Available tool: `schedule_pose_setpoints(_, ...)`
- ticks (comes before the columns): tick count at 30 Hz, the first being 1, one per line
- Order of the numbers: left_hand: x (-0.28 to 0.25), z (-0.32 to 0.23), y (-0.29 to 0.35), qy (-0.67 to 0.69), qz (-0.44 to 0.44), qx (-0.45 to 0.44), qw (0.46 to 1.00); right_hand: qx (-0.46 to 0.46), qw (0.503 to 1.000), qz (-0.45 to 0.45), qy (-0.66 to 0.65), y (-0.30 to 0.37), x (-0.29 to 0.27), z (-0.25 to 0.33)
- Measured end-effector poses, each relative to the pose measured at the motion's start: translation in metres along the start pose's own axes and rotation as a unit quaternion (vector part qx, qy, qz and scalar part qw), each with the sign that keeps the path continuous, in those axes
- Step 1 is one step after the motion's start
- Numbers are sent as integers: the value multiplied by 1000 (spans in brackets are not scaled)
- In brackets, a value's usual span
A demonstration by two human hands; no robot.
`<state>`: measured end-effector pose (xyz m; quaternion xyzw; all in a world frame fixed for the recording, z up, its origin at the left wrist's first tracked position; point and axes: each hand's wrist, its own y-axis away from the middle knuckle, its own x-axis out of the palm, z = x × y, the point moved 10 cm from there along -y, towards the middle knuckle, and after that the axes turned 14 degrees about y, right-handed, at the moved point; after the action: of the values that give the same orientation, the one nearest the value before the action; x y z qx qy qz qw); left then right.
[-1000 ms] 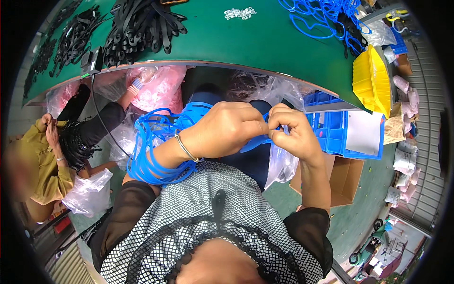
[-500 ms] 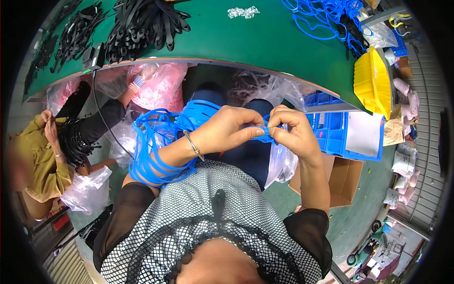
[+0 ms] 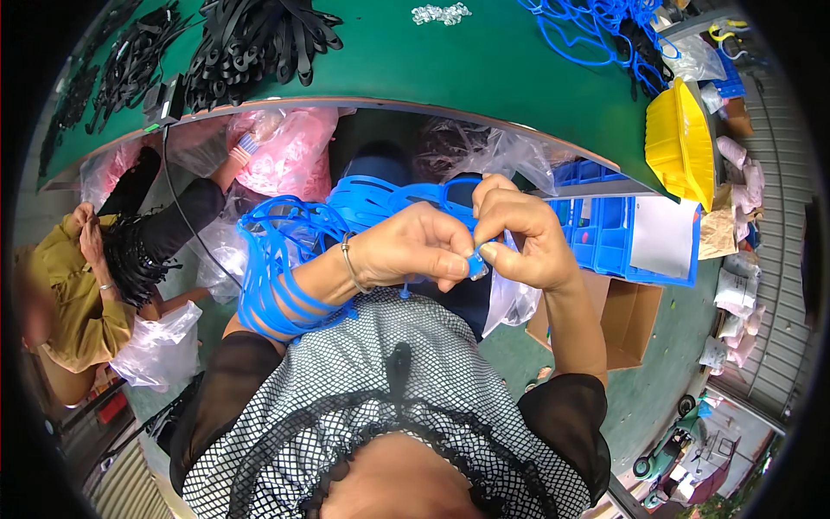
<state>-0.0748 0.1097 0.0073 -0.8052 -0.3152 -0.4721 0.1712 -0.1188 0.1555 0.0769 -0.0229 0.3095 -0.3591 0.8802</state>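
Observation:
Above my lap, my left hand (image 3: pixel 413 249) is closed, thumb and forefinger pinching a blue strap (image 3: pixel 472 259). A small clear, shiny piece (image 3: pixel 478 269) shows at the strap by my fingertips; how it sits there I cannot make out. My right hand (image 3: pixel 525 235) pinches the same strap from the other side, its fingers curled and the two hands almost touching. Several blue strap loops (image 3: pixel 275 298) hang around my left forearm. More blue straps (image 3: pixel 367 197) lie across my lap behind my left hand.
Ahead, the green table (image 3: pixel 415 73) bears black straps (image 3: pixel 255 48), small clear pieces (image 3: pixel 441 14), blue straps (image 3: pixel 601 30) and a yellow bin (image 3: pixel 676 143). A blue crate (image 3: pixel 605 229) and cardboard box (image 3: pixel 631 324) stand right. Left sits a person (image 3: pixel 73 290) with black straps.
My hands have shifted slightly left and down, with the pinched strap now turned so the clear piece shows. My right hand's fingers have lifted and spread a blue loop behind them.

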Motion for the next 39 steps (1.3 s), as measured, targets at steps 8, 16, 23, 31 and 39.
schedule_pose_setpoints(8, -25, 2, -2, -19, -93, -31, 995, 44, 989, -74, 118, 13, -7, -11)
schedule_pose_setpoints(16, -35, -12, 3, -157, -138, 5, 978, 52, 960, -75, 264, 10, -3, -1)
schedule_pose_setpoints(23, -32, -17, 2, -144, -134, 24, 980, 37, 982, -103, 153, 18, -4, -15)
schedule_pose_setpoints(31, 0, -61, 17, -528, -171, 270, 786, 75, 959, -118, 245, 17, -5, -9)
schedule_pose_setpoints(39, -27, -33, 10, -159, -142, 68, 975, 83, 956, -174, 219, 16, -7, 4)
